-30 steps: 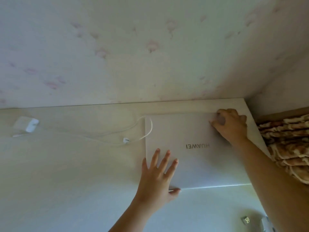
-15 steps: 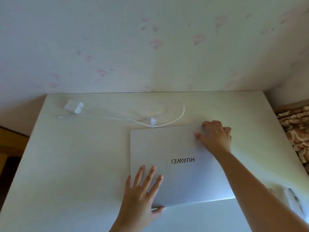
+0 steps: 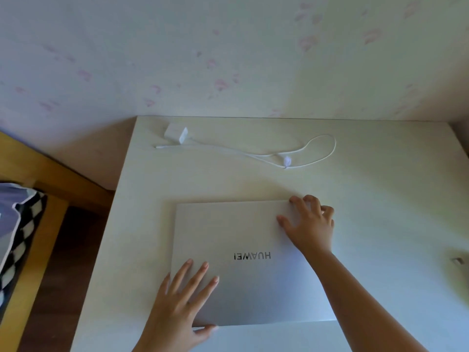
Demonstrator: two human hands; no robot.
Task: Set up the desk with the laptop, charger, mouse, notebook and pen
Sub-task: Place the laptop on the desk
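laptop (image 3: 243,262) corner hidden under right hand (image 3: 311,228)

The closed silver laptop (image 3: 243,262) carries the brand name "HUAWEI" in dark letters on its lid, upside down from here. No other text is readable.

Pale floral wallpaper (image 3: 228,59) behind; at left a yellow wooden frame (image 3: 33,224) and perhaps a checkered cushion (image 3: 17,240)

Silver laptop (image 3: 243,262), white charger (image 3: 176,133), white desk (image 3: 380,199), pink-flecked wallpaper (image 3: 228,59)
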